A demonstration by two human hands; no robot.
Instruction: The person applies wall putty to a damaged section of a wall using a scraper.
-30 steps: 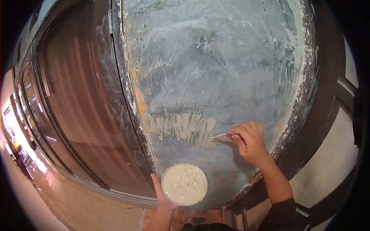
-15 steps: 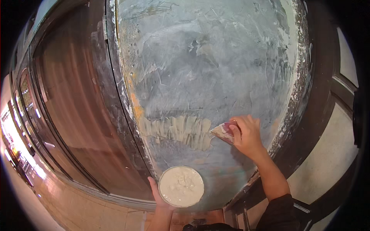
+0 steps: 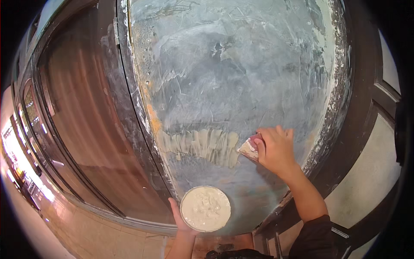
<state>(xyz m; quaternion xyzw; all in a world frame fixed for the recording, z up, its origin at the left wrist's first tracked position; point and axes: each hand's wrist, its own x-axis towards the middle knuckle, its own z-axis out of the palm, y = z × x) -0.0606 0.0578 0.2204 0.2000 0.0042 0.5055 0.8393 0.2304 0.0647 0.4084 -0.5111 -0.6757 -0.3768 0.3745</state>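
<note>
- Paste patch — cream; spread in streaky, upright ridges on grey wall.
- Round container — filled with lumpy cream paste; held below the patch.
- Flat scraper, reddish; caked with paste, held tilted at the patch's right end.

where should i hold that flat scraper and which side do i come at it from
Probably by the reddish part of the scraper, coming from the right and pinching it between thumb and fingers. It looks flat enough to pinch, and its pale, paste-caked end points left toward the streaked patch, away from that grip. The right hand holds it this way.
</note>
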